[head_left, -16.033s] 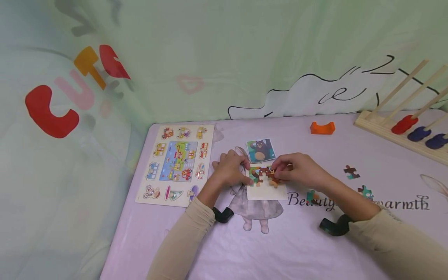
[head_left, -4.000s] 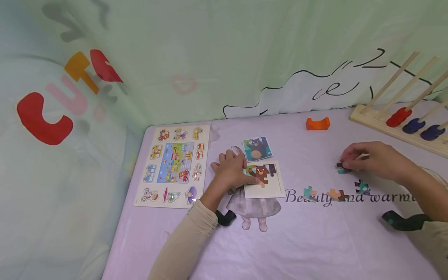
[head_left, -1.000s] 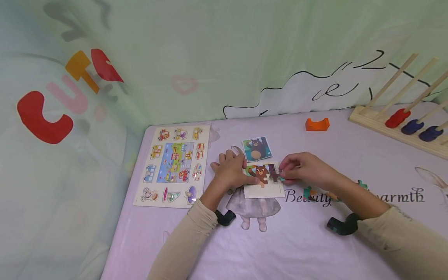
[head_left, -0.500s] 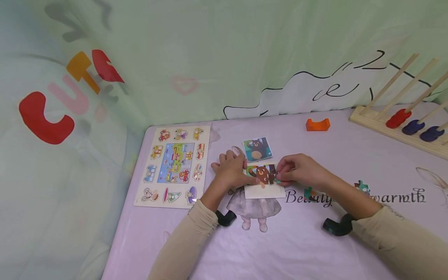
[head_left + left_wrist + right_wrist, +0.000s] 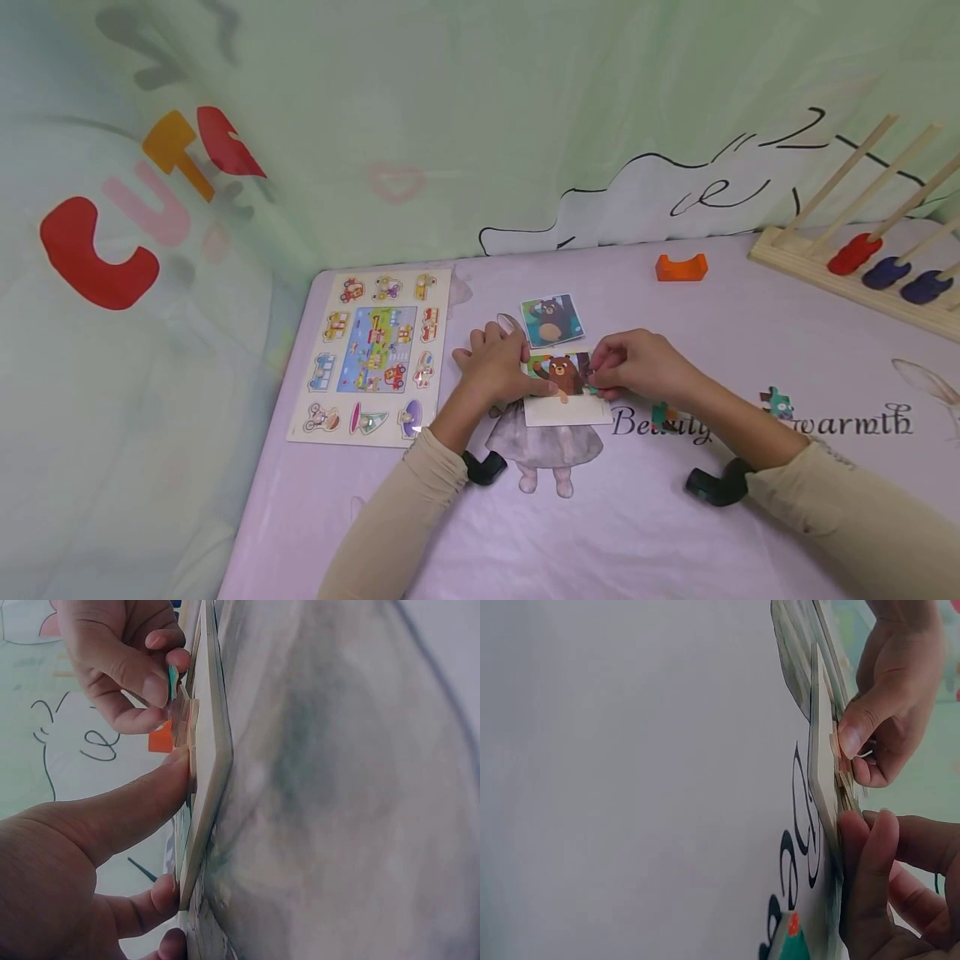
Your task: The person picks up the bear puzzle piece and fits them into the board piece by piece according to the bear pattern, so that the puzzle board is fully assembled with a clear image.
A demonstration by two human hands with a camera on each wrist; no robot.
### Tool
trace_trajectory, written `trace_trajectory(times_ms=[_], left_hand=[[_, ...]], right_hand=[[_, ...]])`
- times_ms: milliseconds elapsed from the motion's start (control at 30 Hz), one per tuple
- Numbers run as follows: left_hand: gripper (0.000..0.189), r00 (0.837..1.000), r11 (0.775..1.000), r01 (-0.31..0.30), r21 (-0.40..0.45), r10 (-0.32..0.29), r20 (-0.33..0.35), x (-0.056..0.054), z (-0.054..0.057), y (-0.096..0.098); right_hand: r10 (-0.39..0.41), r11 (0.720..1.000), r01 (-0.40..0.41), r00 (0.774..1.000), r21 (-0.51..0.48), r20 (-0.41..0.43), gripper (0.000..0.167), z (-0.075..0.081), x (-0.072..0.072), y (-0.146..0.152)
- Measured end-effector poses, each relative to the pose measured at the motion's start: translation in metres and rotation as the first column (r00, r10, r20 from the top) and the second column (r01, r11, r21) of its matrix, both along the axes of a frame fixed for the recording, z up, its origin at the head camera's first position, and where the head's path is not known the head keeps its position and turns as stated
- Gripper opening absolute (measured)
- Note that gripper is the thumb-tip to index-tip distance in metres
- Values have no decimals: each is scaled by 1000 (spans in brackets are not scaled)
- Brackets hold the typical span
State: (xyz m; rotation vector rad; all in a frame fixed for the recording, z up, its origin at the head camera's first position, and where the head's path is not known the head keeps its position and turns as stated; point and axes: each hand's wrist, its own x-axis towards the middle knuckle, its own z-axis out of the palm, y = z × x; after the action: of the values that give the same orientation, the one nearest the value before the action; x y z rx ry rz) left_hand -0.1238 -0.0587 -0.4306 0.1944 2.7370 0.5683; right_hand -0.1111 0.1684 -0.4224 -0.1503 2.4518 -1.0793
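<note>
A small cream puzzle board [image 5: 566, 412] lies mid-table, its upper part filled with joined pieces forming a brown bear [image 5: 562, 373]. My left hand [image 5: 491, 362] holds the board at its left side, thumb pressing on the bear pieces and fingers by the edge. Between thumb and fingertips, my right hand [image 5: 645, 367] pinches a dark and teal jigsaw piece [image 5: 591, 380] at the bear's right side; the left wrist view shows this piece [image 5: 173, 681] tilted above the board. The fingers hide part of it. Just behind lies a bear picture card [image 5: 552, 320].
Loose jigsaw pieces lie to the right: a teal one [image 5: 777, 402] and another [image 5: 663, 414] partly behind my right forearm. A wooden vehicle puzzle [image 5: 315, 421] lies left. An orange block [image 5: 681, 267] and a wooden bead stand [image 5: 817, 271] sit toward the back right.
Since four seconds ago, my right hand has carried the dark piece from the right to the board. Over the last second it has shifted slightly left against the bear. My left hand has stayed put.
</note>
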Motion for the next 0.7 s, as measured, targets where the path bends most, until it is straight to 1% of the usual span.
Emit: trace_trajectory(times_ms=[100,267,500,700], left_hand=[[53,1000,1000,0,-4,0,0,0,0,0],[53,1000,1000,0,-9,0,1,0,0,1],[53,1000,1000,-1,-1,1,6,0,1,0],[53,1000,1000,3,-18,-3,-1,0,2,0]], right_hand=[[-1,1000,1,1000,18,-29,16,1,0,-2],[-5,999,7,999,34,-54,16,1,0,-3],[-1,997,5,999,75,-54,14,4,-1,-6],[2,991,4,999,134,-46,17,5,-5,-8]])
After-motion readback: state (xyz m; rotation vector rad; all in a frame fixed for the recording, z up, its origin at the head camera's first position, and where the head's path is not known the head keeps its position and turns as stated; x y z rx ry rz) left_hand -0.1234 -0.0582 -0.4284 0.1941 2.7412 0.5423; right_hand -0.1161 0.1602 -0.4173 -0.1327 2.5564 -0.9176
